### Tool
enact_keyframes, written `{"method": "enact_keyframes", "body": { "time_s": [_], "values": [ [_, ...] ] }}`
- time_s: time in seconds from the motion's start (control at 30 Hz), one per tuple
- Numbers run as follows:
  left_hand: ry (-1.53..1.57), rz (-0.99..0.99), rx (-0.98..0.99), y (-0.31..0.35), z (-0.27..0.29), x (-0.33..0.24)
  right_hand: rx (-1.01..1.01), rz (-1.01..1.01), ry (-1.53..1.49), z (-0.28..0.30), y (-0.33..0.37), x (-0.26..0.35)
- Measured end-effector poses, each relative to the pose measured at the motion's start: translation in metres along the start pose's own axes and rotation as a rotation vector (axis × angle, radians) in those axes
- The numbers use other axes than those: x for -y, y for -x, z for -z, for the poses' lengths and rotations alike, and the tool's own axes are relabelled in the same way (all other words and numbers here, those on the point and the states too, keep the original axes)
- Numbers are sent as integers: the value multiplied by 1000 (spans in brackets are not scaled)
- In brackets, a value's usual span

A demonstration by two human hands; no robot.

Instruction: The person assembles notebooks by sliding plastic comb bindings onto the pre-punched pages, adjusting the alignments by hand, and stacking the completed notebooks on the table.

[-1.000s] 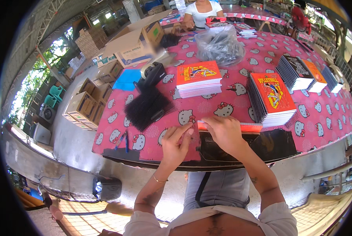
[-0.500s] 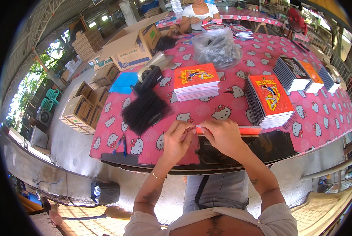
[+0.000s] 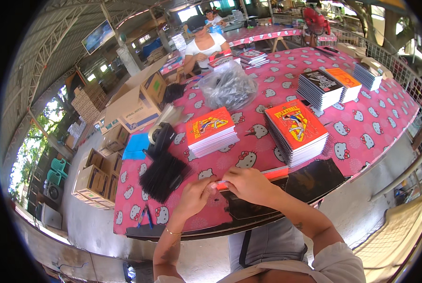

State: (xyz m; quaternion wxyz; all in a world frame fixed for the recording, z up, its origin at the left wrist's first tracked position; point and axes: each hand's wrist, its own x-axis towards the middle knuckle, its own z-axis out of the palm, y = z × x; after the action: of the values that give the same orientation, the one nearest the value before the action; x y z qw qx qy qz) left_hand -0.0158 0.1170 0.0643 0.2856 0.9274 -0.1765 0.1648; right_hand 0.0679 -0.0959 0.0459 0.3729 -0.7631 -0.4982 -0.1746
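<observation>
Crowding the pink table (image 3: 378, 137) in the head view, orange notebook stacks (image 3: 298, 125), black coils (image 3: 163, 178) and a tape dispenser (image 3: 162, 139) stood beyond the hands. At the near edge, the right hand (image 3: 251, 185) clasped an orange-edged notebook (image 3: 275, 173); the left hand's (image 3: 195, 195) fingertips pressed together beside its left end, their contents too small to tell.

You receive daylight from the left, where foliage (image 3: 27, 160) clips to white; the roof (image 3: 43, 47) is dimmer. Note highlights on the plastic bag (image 3: 227, 88), bowed table edge (image 3: 182, 234) and black vignetting around your view.
</observation>
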Motion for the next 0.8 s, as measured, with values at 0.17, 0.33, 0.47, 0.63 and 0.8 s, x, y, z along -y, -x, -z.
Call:
{"method": "enact_keyframes", "body": {
  "time_s": [0.17,0.33,0.47,0.63,0.8],
  "values": [
    [30,-2,-79,-9,-2,-24,-272,205,324,34,9,2],
    [-179,32,74,-8,-11,3,149,-99,192,35,18,-4],
    [-584,51,-228,-2,-64,-35,132,-96,139,33,17,-7],
    [-530,157,-206,27,-83,-40,177,-106,210,26,16,-7],
    [-624,120,-193,47,-117,-35,197,-67,161,36,22,-10]
  ]
}}
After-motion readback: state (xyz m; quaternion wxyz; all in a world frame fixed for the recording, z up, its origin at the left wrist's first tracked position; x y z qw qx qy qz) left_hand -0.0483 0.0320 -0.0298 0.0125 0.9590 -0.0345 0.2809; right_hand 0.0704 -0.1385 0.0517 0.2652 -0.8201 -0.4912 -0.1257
